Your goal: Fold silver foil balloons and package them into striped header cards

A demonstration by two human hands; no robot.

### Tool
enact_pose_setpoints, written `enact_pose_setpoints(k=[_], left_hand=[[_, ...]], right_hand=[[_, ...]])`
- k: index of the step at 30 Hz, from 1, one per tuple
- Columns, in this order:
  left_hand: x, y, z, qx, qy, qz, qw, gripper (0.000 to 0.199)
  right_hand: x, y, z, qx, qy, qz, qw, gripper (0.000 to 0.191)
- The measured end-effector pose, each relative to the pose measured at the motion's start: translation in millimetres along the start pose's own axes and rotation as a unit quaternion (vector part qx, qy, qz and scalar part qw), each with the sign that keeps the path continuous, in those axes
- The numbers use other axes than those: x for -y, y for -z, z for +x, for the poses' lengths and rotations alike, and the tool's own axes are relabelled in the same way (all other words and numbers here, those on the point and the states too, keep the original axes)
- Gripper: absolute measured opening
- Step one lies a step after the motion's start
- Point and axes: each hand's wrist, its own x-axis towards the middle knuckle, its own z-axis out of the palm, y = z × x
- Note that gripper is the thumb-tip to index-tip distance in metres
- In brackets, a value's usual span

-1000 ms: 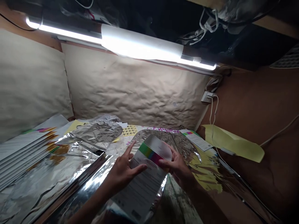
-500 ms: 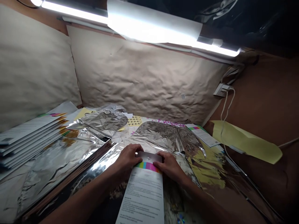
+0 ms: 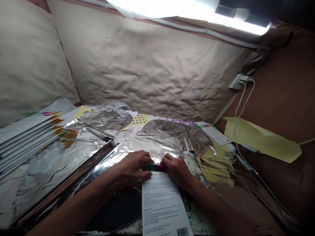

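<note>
A long white printed carton [image 3: 161,203] with text and a barcode stretches toward me at the lower middle. Its far end carries a rainbow-coloured band [image 3: 155,167], now dark and angled away from the light. My left hand [image 3: 134,166] pinches the left side of that end, thumb on the near face and fingers beyond the edge. On the right side, the curled fingers of my right hand [image 3: 176,168] press on the same end. The fingertips partly hide the fold. Beneath the carton lies shiny silver film [image 3: 118,160] over the work surface.
Several similar printed cartons [image 3: 27,131] are stacked at the left. One more carton [image 3: 215,133] lies at the back right near a yellow sheet [image 3: 263,139]. A socket with white cables [image 3: 240,82] hangs on the right wall. Crumpled foil [image 3: 105,123] covers the back left.
The pale flap at the carton's far end has folded down out of sight, and the coloured band has tilted. Both hands have closed in over that end. My view has shifted slightly.
</note>
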Motion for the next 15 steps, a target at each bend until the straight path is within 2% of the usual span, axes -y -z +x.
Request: enact_pose_setpoints(k=[2, 4, 10, 15], left_hand=[[-4, 3.6, -3, 0.029, -0.021, 0.003, 0.999, 0.055], [-4, 4.4, -4, 0.049, -0.036, 0.013, 0.998, 0.062], [0, -1.7, -2, 0.046, -0.064, 0.039, 0.996, 0.059], [0, -3.3, -3, 0.043, -0.073, 0.048, 0.995, 0.053]], right_hand=[[1, 3, -1, 0.017, -0.008, -0.003, 1.000, 0.014], [3, 11, -1, 0.037, -0.005, 0.013, 0.999, 0.018], [24, 44, -20, 0.045, -0.016, 0.086, 0.995, 0.029], [42, 41, -30, 0.108, -0.076, 0.067, 0.989, 0.030]])
